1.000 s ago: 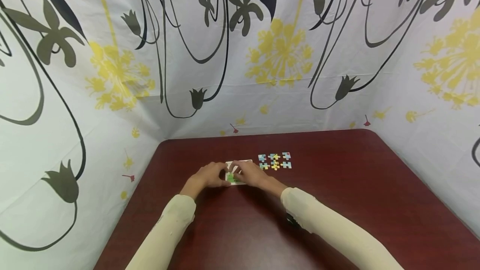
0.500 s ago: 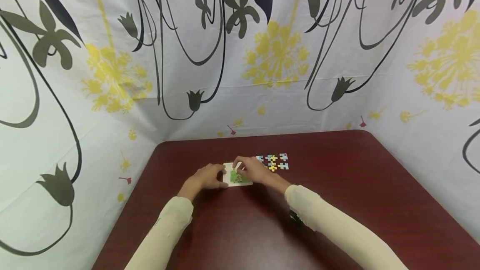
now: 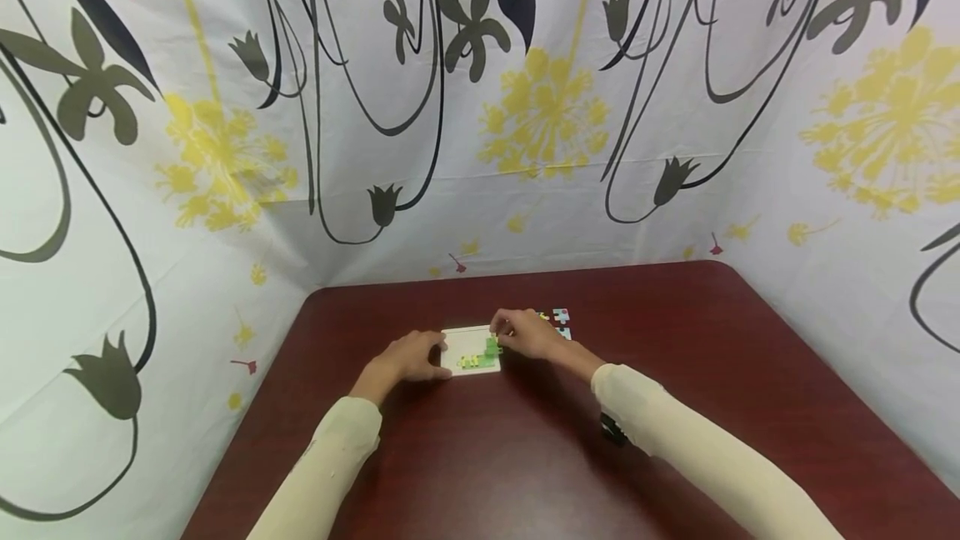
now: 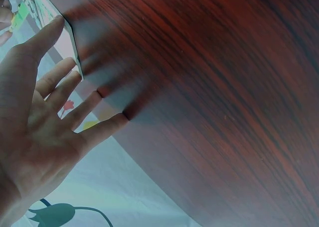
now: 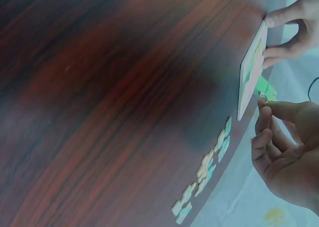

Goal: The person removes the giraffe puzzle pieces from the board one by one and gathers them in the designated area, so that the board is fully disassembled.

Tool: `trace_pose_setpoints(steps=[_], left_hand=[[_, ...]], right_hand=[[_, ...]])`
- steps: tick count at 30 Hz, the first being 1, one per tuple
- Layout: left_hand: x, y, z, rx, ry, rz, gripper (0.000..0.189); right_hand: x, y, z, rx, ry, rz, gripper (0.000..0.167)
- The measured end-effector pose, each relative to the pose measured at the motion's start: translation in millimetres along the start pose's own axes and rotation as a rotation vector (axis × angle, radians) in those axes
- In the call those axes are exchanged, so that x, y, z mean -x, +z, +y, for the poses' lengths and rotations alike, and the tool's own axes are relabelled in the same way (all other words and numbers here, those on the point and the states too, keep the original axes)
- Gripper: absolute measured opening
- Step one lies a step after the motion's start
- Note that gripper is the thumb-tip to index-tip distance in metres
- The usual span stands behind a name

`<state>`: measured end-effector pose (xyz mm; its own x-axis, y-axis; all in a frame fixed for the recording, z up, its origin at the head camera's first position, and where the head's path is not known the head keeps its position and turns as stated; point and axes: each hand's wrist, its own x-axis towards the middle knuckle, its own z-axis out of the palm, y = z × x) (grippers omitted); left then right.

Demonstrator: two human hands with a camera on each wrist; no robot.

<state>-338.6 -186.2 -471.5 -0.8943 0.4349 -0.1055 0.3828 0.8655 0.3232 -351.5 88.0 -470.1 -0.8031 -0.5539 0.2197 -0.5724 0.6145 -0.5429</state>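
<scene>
The white puzzle tray lies on the table, with green and yellow puzzle pieces along its near side. At the tray's left end is my left hand, thumb and fingertips touching its edge. In the left wrist view those fingers are spread and nearly straight. My right hand is over the tray's right end. Between thumb and index finger it pinches a green puzzle piece, tilted and raised above the tray in the right wrist view.
Loose blue and yellow puzzle pieces lie in rows just right of the tray, partly hidden by the right hand in the head view. The dark red table meets flower-printed cloth at its back and sides.
My right hand has moved right across the tray, now pinching a green piece at its right end. More of the tray shows. The left hand stays at the left edge.
</scene>
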Motion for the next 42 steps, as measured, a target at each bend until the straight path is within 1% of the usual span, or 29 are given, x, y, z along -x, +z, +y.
trace_pose_setpoints(steps=[7,13,19,24,29,35,42], left_hand=[[1.8,1.6,0.1,0.005,-0.006,0.01,0.049],[1.4,1.6,0.7,0.0,-0.002,0.017,0.049],[1.7,2.2,0.9,-0.001,-0.01,0.017,0.049],[1.0,1.6,0.5,0.004,-0.013,0.019,0.05],[0.6,1.5,-0.2,0.005,-0.008,0.012,0.052],[-0.3,1.7,-0.8,0.002,-0.003,0.012,0.053],[0.6,1.4,-0.5,0.004,-0.005,0.013,0.052]], right_hand=[[3.7,-9,9,-0.003,0.059,-0.015,0.016],[8.5,-14,16,0.024,0.075,-0.009,0.015],[17.5,-15,23,0.042,0.043,-0.022,0.016],[23.6,-16,28,0.051,0.04,-0.051,0.017],[25.7,-14,34,0.086,0.035,-0.062,0.015],[27.8,-12,36,0.121,0.032,-0.042,0.016],[29.4,-9,38,0.128,-0.022,-0.015,0.017]])
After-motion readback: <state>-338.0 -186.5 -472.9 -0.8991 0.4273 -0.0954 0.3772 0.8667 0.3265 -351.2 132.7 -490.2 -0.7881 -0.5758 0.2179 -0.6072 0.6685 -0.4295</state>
